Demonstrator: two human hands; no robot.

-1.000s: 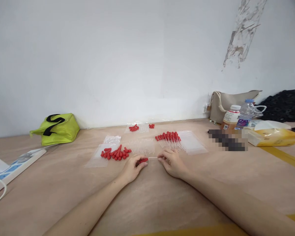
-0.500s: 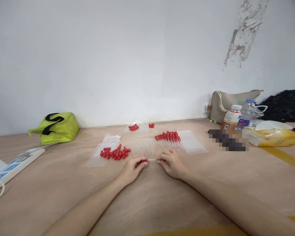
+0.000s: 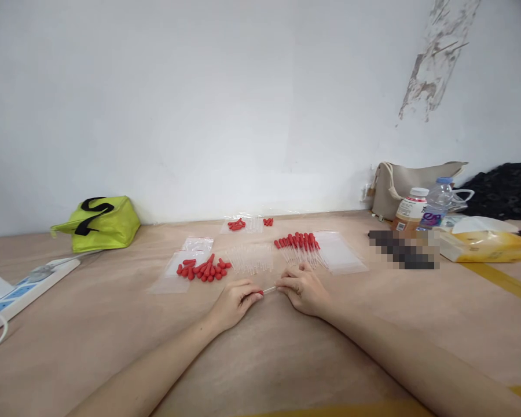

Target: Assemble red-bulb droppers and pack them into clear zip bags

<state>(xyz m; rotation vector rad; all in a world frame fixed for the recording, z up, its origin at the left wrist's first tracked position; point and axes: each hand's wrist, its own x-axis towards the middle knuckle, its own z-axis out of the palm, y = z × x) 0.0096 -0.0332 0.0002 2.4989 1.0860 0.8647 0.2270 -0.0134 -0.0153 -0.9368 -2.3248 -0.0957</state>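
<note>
Between the fingers of my left hand [image 3: 235,301] is a red rubber dropper bulb [image 3: 261,292], mostly hidden. My right hand [image 3: 303,289] pinches the far end of a thin clear glass tube [image 3: 270,289], whose other end meets the bulb. Beyond my left hand lies a pile of loose red bulbs [image 3: 206,269] on clear plastic bags [image 3: 169,282]. Bare clear tubes [image 3: 250,259] lie in a row at the middle. Past my right hand, several droppers with red bulbs fitted [image 3: 298,241] lie side by side, partly on another clear bag [image 3: 341,252].
More red bulbs [image 3: 237,224] lie in a bag by the wall. At left are a yellow-green pouch [image 3: 108,226] and a power strip [image 3: 30,292]. Bottles [image 3: 410,211], a tissue pack [image 3: 488,244], a grey bag [image 3: 384,197] and a pixelated dark item [image 3: 402,250] stand at right.
My left hand has shifted slightly down and toward me. The tube, level before, now slants up toward my right hand, and less of the bulb shows.
</note>
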